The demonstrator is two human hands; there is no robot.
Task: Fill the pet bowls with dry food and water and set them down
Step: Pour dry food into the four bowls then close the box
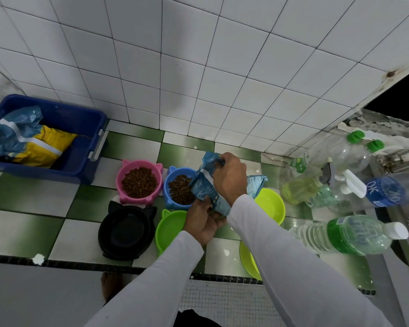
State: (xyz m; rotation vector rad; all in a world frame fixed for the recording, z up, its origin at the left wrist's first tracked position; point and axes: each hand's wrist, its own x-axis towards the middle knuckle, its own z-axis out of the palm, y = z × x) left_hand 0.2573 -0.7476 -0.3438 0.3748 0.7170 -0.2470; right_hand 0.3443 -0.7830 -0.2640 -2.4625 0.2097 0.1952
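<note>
A blue food bag (204,190) is tilted over the blue cat-ear bowl (175,182), which holds brown kibble. My right hand (229,177) grips the bag's top; my left hand (202,220) holds its lower end from beneath. Left of it, the pink cat-ear bowl (139,181) is full of kibble. In front stand a black cat-ear bowl (125,232) and a green cat-ear bowl (169,228), both without food. A round lime bowl (270,205) sits behind my right forearm, and another lime bowl (249,261) lies partly under it.
A blue bin (80,138) with blue and yellow food bags stands at the back left. Several plastic bottles crowd the right: a lying water bottle (350,234), a blue-label bottle (387,190), a spray bottle (316,187). The tiled wall is close behind the bowls.
</note>
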